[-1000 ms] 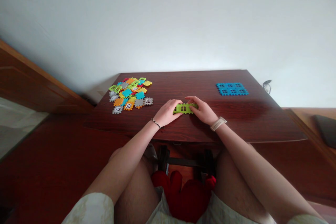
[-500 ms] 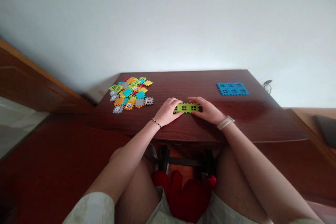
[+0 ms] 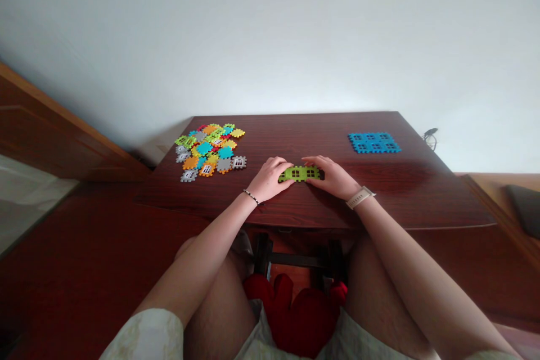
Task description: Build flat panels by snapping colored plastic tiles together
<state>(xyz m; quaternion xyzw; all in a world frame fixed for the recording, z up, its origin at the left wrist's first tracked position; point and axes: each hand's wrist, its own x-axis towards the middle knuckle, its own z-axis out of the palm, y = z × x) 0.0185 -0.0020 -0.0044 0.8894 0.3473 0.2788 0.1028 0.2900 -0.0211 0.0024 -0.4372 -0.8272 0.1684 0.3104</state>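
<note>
A short row of joined green interlocking tiles [image 3: 300, 174] with window cut-outs lies at the front middle of the table, between my two hands. My left hand [image 3: 272, 179] grips its left end, thumb along the near edge and fingers along the far one. On the opposite end, my right hand [image 3: 333, 175] holds the row the same way, thumb near and fingers beyond. Parts of both end tiles are hidden behind my fingers.
A heap of mixed coloured tiles [image 3: 205, 149] spreads over the table's left side. At the back right lies a flat blue panel of joined window tiles [image 3: 373, 143]. The dark wooden table [image 3: 295, 134] stands against a pale wall, and a cable [image 3: 430, 136] shows beyond its right edge.
My right hand and wrist have shifted very slightly to the left. The green row stays in both hands, and the heap and blue panel have not moved.
</note>
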